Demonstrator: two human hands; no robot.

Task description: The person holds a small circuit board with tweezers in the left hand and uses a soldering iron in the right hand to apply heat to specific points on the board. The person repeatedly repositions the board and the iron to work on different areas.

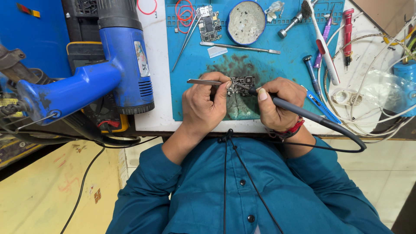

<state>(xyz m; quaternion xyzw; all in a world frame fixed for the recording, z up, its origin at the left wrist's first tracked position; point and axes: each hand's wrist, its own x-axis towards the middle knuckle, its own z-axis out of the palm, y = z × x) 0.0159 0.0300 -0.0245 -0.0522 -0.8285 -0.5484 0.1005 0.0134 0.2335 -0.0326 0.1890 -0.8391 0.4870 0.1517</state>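
Note:
A small dark circuit board [241, 84] lies on a blue work mat [281, 52], near its front edge. My left hand [203, 104] grips metal tweezers [203, 81], their tips at the board's left side. My right hand [277, 102] holds a soldering iron [303, 113] like a pen, its tip touching the board. The iron's black cable loops off to the right and back under the table edge.
A blue hot air gun [110, 69] stands at the left. On the mat's far side lie a second circuit board [209, 24], a round tin [246, 21], tweezers, a metal spatula, a toothbrush [323, 45] and screwdrivers [347, 30]. White cables tangle at right.

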